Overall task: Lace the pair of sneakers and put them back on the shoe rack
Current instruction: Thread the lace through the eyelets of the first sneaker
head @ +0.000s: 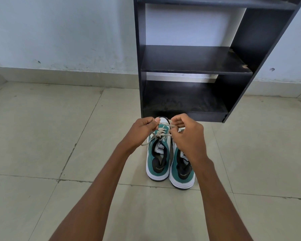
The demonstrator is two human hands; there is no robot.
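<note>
A black shoe rack (195,60) stands against the pale wall (59,32), right in front of the person. Its middle and bottom shelves hold nothing that I can see; the bottom one looks dusty and scuffed, and the top shelf is cut off by the upper edge of the view. The floor (42,136) is large beige tiles with dark, chipped grout lines, bare apart from the shoes.

Two teal-and-white sneakers sit side by side on the floor just before the rack's base, heels towards the person and toes towards the rack. The left sneaker (157,159) is touching or almost touching the right sneaker (181,171). Both arms reach out over them, and the right forearm covers much of the right sneaker's front, so its lacing is hidden.

The beige lace (161,133) crosses through the left sneaker's upper eyelets. The left hand (139,131) is closed, pinching one strand near the shoe's toe end, with a loose end trailing off beneath that hand. The right hand (186,134) is closed too, pinching the other strand.
</note>
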